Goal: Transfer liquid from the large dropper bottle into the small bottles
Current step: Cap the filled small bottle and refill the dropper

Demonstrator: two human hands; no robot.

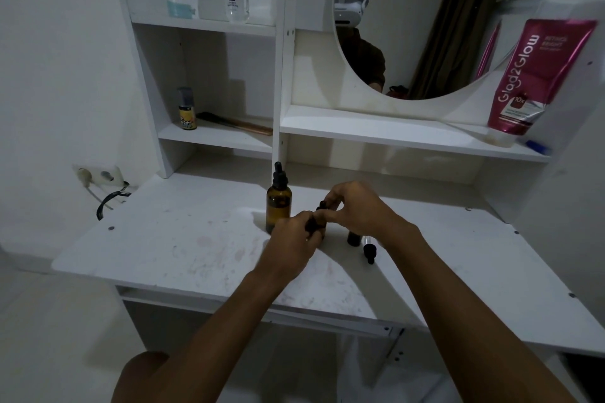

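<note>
Hands are held together mid-table [163,239], just right of the big bottle [278,206]. On the left hand [291,239] the fingers [302,216] are curled round a small dark bottle [312,226], which is kept low near the table, presumably so that it is steadied. On the right hand [360,206] the fingers [330,196] are pinched narrow on what looks like a black cap [322,205] just above that bottle's neck. Whether it is being screwed on or off cannot be told.

The big bottle is stood upright just left of the hands with its dropper top on, so no liquid is judged to be drawn at this moment. A second small bottle [353,238] is stood just right of the held one, partly hidden under the right hand and apparently uncapped. A loose dropper [370,252], probably its own, is laid on its side just nearer, likely parked out of the way.

Count: one big bottle, two small bottles, one loose dropper, one cap in the fingers. No further small bottles can be seen.
</note>
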